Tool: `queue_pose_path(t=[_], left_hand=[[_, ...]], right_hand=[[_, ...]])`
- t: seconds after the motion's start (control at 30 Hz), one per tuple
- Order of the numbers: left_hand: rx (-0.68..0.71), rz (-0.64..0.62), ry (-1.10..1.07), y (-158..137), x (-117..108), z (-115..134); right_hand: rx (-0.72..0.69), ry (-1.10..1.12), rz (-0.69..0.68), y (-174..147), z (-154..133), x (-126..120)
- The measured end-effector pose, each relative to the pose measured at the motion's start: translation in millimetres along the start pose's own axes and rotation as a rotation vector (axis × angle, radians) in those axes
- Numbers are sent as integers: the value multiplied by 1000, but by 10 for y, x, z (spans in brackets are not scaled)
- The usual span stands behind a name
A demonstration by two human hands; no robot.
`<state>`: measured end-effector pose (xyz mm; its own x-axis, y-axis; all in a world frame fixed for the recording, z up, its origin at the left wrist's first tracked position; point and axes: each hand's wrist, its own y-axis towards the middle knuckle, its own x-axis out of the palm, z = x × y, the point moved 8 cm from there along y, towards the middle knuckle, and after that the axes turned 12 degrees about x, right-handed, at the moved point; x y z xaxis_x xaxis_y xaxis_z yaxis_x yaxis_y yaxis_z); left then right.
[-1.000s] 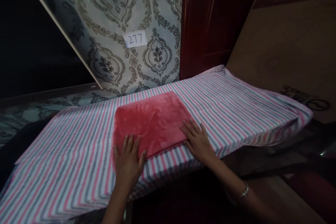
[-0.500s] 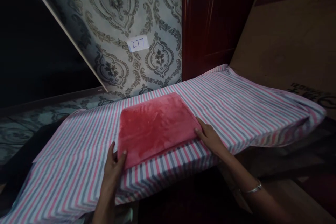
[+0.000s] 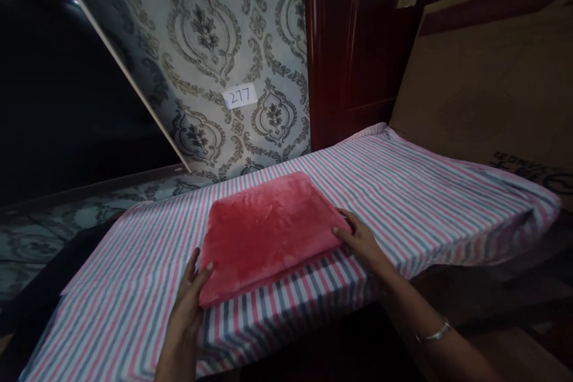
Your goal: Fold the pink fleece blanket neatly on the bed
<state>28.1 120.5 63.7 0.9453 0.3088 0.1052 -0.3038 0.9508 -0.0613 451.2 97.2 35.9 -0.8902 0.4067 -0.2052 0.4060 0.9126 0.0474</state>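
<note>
A folded red plush cloth (image 3: 268, 233) lies flat on a striped cover, close to its front edge. At its lower left corner my left hand (image 3: 187, 292) is open, the thumb resting on the plush and the fingers apart along the side. My right hand (image 3: 360, 242) is closed on the right edge, with its thumb on top and the index finger by the far side of the corner. The other fingertips of both hands are partly hidden.
The pink, grey and white striped cover (image 3: 425, 203) drapes over the front edge. A dark screen (image 3: 80, 89) leans in at left. Behind are patterned wallpaper with a "277" label (image 3: 240, 95) and a dark red door (image 3: 349, 42). A large cardboard box (image 3: 487, 83) stands at right.
The whole view has shifted, so everything sits slightly lower. Near the left corner, the plush cloth's front edge shows a little more thickness. Both hands stay at the same edges.
</note>
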Motion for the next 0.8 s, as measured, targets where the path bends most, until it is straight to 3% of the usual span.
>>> queue_pose_path(t=[0.23,0.5,0.8], left_hand=[[-67,-38,-6,10,-26,-188],[-77,-69,-65,73,-67,-306],[-5,-76,-150,-124,42,-26]], right_hand=[[81,-6,-86,-32,143,55],[86,1,-63,-10,175,80],[89,151,-49,24,-107,-36]])
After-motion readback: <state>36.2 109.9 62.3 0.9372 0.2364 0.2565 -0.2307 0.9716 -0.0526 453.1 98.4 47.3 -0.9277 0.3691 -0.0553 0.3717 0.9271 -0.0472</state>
